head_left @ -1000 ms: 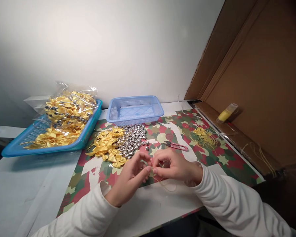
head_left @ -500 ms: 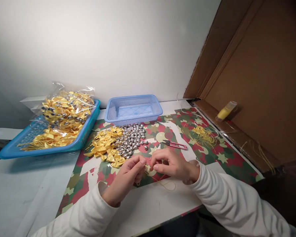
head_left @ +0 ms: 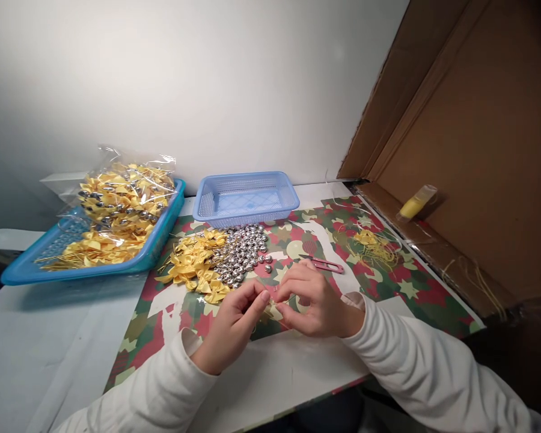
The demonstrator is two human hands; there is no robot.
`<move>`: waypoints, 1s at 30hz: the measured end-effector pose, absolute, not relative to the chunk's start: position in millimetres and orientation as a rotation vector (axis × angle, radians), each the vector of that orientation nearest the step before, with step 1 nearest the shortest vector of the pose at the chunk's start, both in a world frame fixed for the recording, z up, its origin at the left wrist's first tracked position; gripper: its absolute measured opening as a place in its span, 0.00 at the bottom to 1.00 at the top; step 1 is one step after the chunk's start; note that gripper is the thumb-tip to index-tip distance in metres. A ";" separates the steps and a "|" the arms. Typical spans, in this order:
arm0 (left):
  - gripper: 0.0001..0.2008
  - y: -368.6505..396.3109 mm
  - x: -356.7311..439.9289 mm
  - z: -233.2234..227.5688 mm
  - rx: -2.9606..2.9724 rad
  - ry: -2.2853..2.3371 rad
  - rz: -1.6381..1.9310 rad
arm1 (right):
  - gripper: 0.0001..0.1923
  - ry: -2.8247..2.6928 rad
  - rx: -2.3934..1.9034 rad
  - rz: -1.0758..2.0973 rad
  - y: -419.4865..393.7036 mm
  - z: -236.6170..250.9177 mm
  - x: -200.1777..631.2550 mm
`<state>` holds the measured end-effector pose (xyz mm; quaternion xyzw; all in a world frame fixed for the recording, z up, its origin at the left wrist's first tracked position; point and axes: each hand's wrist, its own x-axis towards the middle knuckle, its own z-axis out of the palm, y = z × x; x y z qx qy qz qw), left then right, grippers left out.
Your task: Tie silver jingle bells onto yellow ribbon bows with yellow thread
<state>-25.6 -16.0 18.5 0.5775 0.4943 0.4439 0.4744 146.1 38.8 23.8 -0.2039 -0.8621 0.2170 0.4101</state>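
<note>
My left hand (head_left: 234, 322) and my right hand (head_left: 311, 300) meet fingertip to fingertip low over the camouflage-patterned mat (head_left: 388, 288), both pinching a small yellow piece with thin cord; the piece is mostly hidden by my fingers. Just beyond my hands lie a pile of yellow ribbon bows (head_left: 196, 267) and a heap of small silver bells (head_left: 243, 252). Pink thread snips (head_left: 327, 264) rest right behind my right hand.
An empty light-blue mesh basket (head_left: 246, 198) stands at the back. A blue tray (head_left: 162, 240) at the left holds finished bows and a clear bag of them (head_left: 124, 192). Yellow thread scraps (head_left: 374, 246) lie right; a cardboard box (head_left: 478, 150) with a yellow tube (head_left: 415, 204) walls the right side.
My hands stay together in the same spot. The right hand's fingers have curled further over the piece, and the cord loop on the table in front of it is now hidden.
</note>
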 end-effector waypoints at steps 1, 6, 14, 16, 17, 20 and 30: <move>0.17 -15.7 -25.3 19.1 1.416 1.209 1.089 | 0.04 -2.167 -0.510 0.538 38.7 24.0 146.2; 0.17 -16.5 -25.5 18.9 1.435 1.233 1.094 | 0.02 -2.199 -0.546 0.541 38.4 27.0 147.5; 0.17 -15.2 -25.3 15.7 1.330 1.240 1.085 | 0.06 -2.073 -0.558 0.434 34.6 21.7 141.9; 0.17 -13.7 -24.5 16.1 1.287 1.239 1.105 | 0.03 -2.036 -0.580 0.462 33.6 19.5 139.7; 0.16 -13.1 -24.3 16.4 1.269 1.241 1.114 | 0.02 -2.020 -0.581 0.481 33.4 18.6 138.8; 0.16 -12.0 -24.5 16.9 1.228 1.257 1.119 | 0.03 -1.986 -0.557 0.510 33.7 17.1 137.1; 0.16 -12.2 -25.3 20.8 1.275 1.263 1.083 | 0.05 -2.020 -0.593 0.387 35.4 17.2 139.4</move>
